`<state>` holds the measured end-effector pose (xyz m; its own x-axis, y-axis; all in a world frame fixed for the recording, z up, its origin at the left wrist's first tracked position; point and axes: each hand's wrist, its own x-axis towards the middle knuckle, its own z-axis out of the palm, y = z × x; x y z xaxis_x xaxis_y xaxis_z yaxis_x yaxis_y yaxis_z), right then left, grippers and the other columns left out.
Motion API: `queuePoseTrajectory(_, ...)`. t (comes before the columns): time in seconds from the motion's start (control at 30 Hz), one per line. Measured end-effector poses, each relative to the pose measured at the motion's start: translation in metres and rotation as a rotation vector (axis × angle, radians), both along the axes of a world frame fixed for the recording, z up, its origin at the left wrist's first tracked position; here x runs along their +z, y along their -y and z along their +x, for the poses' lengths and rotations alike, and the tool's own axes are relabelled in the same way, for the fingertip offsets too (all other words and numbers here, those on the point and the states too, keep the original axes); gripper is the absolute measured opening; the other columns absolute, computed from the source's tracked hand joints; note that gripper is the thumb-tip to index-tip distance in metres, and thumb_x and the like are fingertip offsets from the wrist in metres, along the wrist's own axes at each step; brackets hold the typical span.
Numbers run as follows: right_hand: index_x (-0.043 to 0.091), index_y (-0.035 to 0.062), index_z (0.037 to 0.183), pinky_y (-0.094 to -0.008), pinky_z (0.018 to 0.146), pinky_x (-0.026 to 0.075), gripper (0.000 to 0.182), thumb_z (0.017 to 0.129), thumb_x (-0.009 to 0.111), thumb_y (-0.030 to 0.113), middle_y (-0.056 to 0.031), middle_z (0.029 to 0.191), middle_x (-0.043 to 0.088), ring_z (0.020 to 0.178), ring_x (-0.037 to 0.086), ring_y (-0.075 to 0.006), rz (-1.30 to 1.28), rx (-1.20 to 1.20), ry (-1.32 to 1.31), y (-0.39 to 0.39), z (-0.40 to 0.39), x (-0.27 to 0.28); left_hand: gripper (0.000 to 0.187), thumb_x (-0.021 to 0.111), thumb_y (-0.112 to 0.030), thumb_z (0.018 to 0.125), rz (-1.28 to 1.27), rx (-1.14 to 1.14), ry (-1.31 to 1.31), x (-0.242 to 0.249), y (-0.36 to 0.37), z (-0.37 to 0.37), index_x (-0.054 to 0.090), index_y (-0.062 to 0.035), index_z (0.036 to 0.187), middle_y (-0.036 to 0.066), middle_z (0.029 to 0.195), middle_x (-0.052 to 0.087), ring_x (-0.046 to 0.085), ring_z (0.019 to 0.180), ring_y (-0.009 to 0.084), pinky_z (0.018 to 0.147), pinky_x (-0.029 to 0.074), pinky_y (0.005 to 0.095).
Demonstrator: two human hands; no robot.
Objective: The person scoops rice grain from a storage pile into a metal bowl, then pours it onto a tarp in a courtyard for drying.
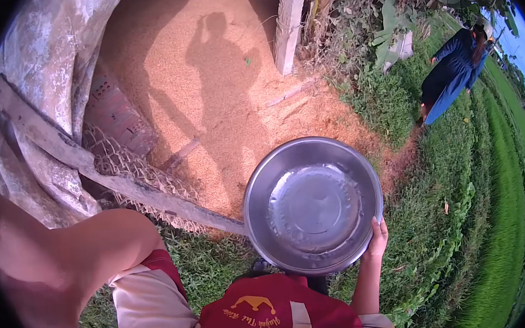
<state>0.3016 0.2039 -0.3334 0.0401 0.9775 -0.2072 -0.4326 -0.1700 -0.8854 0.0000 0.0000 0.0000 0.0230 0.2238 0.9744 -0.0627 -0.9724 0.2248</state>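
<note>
My right hand (377, 240) is gripping the edge of the metal basin (316, 206) at its right side, the fingers curled there. The basin is in front of my body, near the heap of what looks like husks (309, 121). My left hand is out of view, so I cannot tell its state. With only one hand seen on the rim, I think the basin could tilt or twist. Its far side could also knock the wooden board (153, 197), and the loose netting (118, 159) could catch my foot.
</note>
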Motion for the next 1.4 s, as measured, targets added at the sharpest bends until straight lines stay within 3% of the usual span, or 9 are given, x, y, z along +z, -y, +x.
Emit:
queuePoseTrajectory(0.07,0.051,-0.0013,0.107,-0.0286,0.075,0.046,0.028,0.081,0.053,0.009,-0.0088,0.095,0.058,0.082,0.057,-0.0177,-0.018,-0.002,-0.026,-0.042,0.009,-0.01,0.044,0.037,-0.03,0.086,-0.076,0.067,-0.174,0.01,-0.053,-0.091,0.041,-0.0066,0.122,0.009,0.138,0.022,0.01,0.131,0.0154,0.106,0.0,0.0427)
queuePoseTrajectory(0.13,0.052,-0.0003,0.107,-0.0282,0.075,0.046,0.027,0.081,0.054,0.009,-0.0082,0.094,0.058,0.081,0.057,-0.0172,-0.07,-0.006,-0.042,-0.089,0.014,-0.018,0.061,0.03,-0.041,0.085,0.152,-0.129,0.272,-0.038,-0.116,-0.076,0.036,0.0086,0.12,0.028,0.129,0.028,0.014,0.125,0.0439,0.104,0.003,0.0515)
queuePoseTrajectory(0.17,0.052,-0.0003,0.107,-0.0282,0.075,0.046,0.027,0.081,0.054,0.009,-0.0082,0.094,0.058,0.081,0.057,-0.0172,-0.064,0.007,-0.042,-0.117,0.014,-0.022,0.053,0.027,-0.033,0.088,0.234,0.552,0.657,-0.06,-0.153,-0.071,0.038,0.0099,0.118,0.028,0.127,0.032,0.019,0.123,0.0439,0.105,0.008,0.048)
queuePoseTrajectory(0.23,0.052,-0.0006,0.105,-0.03,0.075,0.047,0.028,0.08,0.055,0.01,-0.0097,0.094,0.058,0.081,0.057,-0.019,-0.141,0.042,-0.066,-0.172,0.017,-0.035,0.044,0.031,-0.027,0.089,-0.242,1.007,0.343,-0.126,-0.203,-0.092,0.041,0.0065,0.116,0.023,0.125,0.038,0.033,0.12,0.0338,0.103,0.018,0.0401)
queuePoseTrajectory(0.3,0.053,0.0009,0.103,-0.0307,0.074,0.047,0.026,0.079,0.056,0.01,-0.0088,0.09,0.059,0.08,0.057,-0.0195,-0.145,0.06,-0.069,-0.236,0.018,-0.053,0.044,0.042,-0.026,0.088,-0.895,1.229,0.562,-0.204,-0.26,-0.078,0.037,0.0031,0.121,0.018,0.129,0.035,0.031,0.122,0.0258,0.102,0.02,0.0362)
queuePoseTrajectory(0.47,0.051,-0.0026,0.104,-0.0311,0.07,0.049,0.027,0.08,0.054,0.009,-0.0122,0.091,0.059,0.076,0.059,-0.0217,-0.197,0.204,-0.139,-0.367,0.005,-0.04,0.084,0.05,-0.063,0.071,-2.067,0.543,0.978,-0.426,-0.336,-0.026,0.025,-0.0107,0.132,0.015,0.131,0.03,0.023,0.123,0.031,0.096,0.022,0.0471)
queuePoseTrajectory(0.63,0.049,-0.0009,0.109,-0.0334,0.077,0.047,0.032,0.081,0.054,0.013,-0.0122,0.096,0.058,0.086,0.058,-0.0225,-0.234,0.365,-0.044,-0.481,-0.022,-0.051,0.068,0.05,-0.047,0.081,-1.821,-0.064,1.137,-0.388,-0.417,0.014,0.022,-0.0126,0.132,0.016,0.125,0.034,0.036,0.115,0.0299,0.089,0.033,0.0499)
queuePoseTrajectory(0.8,0.051,-0.0016,0.104,-0.0316,0.074,0.048,0.026,0.081,0.053,0.009,-0.0107,0.092,0.059,0.081,0.059,-0.0204,-0.286,0.495,-0.083,-0.574,-0.101,-0.07,0.04,0.049,-0.001,0.077,-1.474,0.21,1.466,-0.43,-0.493,-0.016,0.038,-0.0067,0.115,0.016,0.102,0.052,0.055,0.09,0.028,0.082,0.046,0.0416)
queuePoseTrajectory(1.4,0.055,-0.0064,0.102,-0.0266,0.069,0.045,0.029,0.074,0.053,0.003,-0.0106,0.089,0.06,0.076,0.058,-0.018,-0.126,0.846,0.24,-0.911,-0.607,-0.163,0.036,0.044,0.005,0.066,-1.305,0.418,2.153,-0.596,-0.78,-0.342,0.042,0.0075,0.101,0.018,0.087,0.052,0.055,0.08,0.0335,0.076,0.048,0.0415)
